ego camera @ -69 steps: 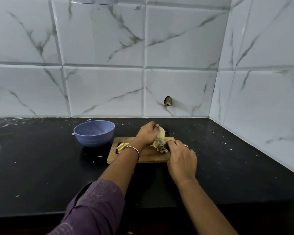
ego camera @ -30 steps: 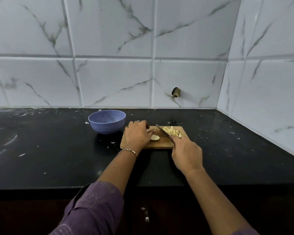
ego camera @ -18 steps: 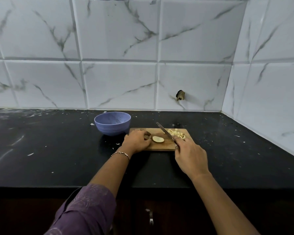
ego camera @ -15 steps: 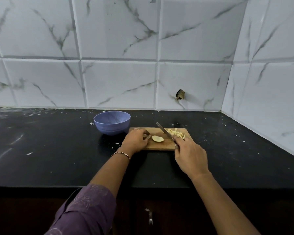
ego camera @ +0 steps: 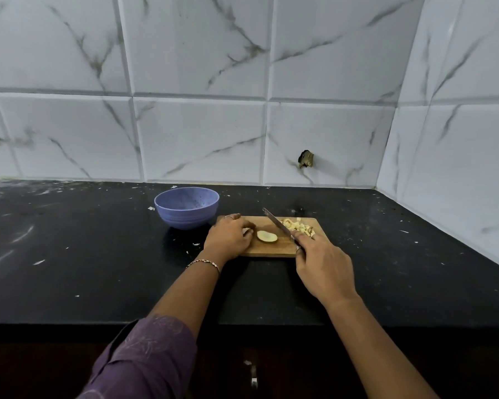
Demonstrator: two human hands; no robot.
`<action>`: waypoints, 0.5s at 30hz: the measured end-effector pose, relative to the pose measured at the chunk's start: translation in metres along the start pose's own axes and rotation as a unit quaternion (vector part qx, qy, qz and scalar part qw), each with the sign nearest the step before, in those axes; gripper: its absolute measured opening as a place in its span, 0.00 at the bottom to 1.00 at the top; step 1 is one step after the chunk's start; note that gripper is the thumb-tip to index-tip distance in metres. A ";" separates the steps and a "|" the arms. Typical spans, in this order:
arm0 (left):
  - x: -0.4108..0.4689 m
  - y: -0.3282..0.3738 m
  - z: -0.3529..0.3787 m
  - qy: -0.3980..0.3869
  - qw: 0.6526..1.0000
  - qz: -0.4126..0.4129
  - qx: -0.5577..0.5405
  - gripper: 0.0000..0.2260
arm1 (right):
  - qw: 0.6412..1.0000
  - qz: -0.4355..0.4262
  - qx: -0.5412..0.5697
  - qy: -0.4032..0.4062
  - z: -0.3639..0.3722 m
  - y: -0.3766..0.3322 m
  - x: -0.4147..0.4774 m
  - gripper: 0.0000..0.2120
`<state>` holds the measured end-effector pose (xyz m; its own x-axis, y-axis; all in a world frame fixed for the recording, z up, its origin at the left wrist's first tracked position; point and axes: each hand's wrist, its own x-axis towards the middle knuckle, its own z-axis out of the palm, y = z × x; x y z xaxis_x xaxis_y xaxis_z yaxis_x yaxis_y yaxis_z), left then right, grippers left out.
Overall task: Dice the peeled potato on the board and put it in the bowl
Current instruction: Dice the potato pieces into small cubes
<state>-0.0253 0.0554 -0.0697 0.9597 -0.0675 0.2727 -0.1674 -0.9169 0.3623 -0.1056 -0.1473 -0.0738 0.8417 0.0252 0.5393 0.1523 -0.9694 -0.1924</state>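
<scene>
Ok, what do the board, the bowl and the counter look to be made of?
Board: wood, by its matt tan face with darker grain. Bowl: probably matt speckled plastic or a fibre composite, lilac; ceramic can't be ruled out. Counter: polished black stone, likely granite, by its glossy reflections.

Since 2.3 seconds back, the left hand point(ego camera: 228, 239) has let go of the potato chunk it steadied upright and come down curled at the board's point(ego camera: 271, 250) nine o'clock end. A single potato slice point(ego camera: 267, 236) now lies flat mid-board. The knife point(ego camera: 277, 224) has lifted off the diced pile point(ego camera: 298, 227), its tip now pointing to eleven o'clock.
</scene>
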 end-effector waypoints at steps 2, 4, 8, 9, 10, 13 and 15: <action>0.002 0.001 0.001 0.009 1.000 -0.008 -0.001 0.14 | 1.000 -0.001 0.000 0.001 0.000 0.000 0.000 0.20; 0.001 0.005 0.002 0.021 1.000 -0.014 0.002 0.14 | 1.000 0.000 0.000 0.002 0.000 0.000 0.000 0.20; -0.005 0.014 0.000 0.068 0.997 0.009 0.034 0.15 | 1.000 0.003 0.007 -0.002 -0.002 -0.001 0.000 0.20; -0.008 0.017 -0.001 0.077 0.996 0.024 0.035 0.16 | 1.000 0.004 0.011 -0.002 -0.002 -0.002 -0.001 0.20; -0.012 0.019 -0.003 0.082 0.995 0.040 0.042 0.16 | 1.000 0.005 0.017 -0.002 -0.002 -0.002 -0.001 0.21; -0.025 0.028 -0.005 0.086 0.990 0.064 0.090 0.16 | 0.999 -0.006 0.038 -0.005 -0.004 -0.003 -0.003 0.23; -0.034 0.033 -0.005 0.077 0.991 0.047 0.098 0.17 | 0.999 -0.019 0.037 -0.010 -0.007 -0.004 -0.005 0.23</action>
<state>-0.0642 0.0296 -0.0626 0.8935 -0.1094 0.4355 -0.1928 -0.9694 0.1520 -0.1140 -0.1451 -0.0703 0.8442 0.0670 0.5318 0.2216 -0.9470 -0.2325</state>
